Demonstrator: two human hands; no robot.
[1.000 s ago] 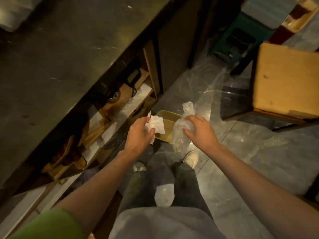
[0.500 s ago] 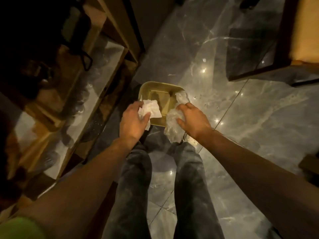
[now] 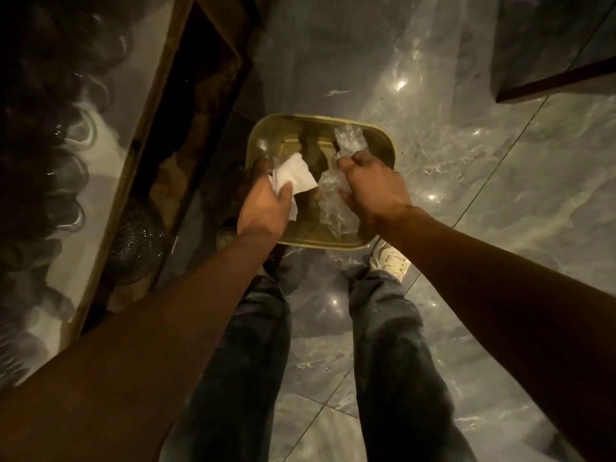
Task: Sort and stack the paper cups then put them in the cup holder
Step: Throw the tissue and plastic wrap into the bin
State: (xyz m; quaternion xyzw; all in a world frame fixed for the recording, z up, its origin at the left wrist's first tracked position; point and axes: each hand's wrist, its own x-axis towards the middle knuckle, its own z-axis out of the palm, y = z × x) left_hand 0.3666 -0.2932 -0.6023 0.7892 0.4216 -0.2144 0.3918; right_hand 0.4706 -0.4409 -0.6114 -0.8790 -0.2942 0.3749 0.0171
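We look straight down at 2 bare hands over a yellow bin [image 3: 383,141] on the grey marble floor [image 3: 500,201]. The bin is open-topped, rounded-rectangular, and sits at 12 o'clock from the person's feet.

Left hand [image 3: 263,208]: fingers curled, pinching a crumpled white tissue [image 3: 293,176] between thumb and fingers. The tissue sticks out toward 1 o'clock from the hand and hangs over the bin's left half.

Right hand [image 3: 373,188]: closed in a fist around a crumpled clear plastic wrapper [image 3: 336,208]. One end of the wrapper pokes out above the fist toward 12 o'clock, the other hangs below toward 7 o'clock; both ends are over the bin's right half. We cannot tell whether the wrapper touches the bin's inside.

The 2 hands are near each other, not touching; tissue and wrapper are just beside each other.

Paper cups and cup holder: we cannot make them out here.

At 6 o'clock we see 2 legs in dark jeans [image 3: 400,361]; a white shoe [image 3: 390,263] shows at 5 o'clock from the bin, just beside its near rim. At 9 o'clock a wooden shelf unit [image 3: 150,121] runs along the floor, with dark, blurred items on it that we cannot identify. At 2 o'clock a dark furniture edge [image 3: 550,85] stands well apart from the bin.
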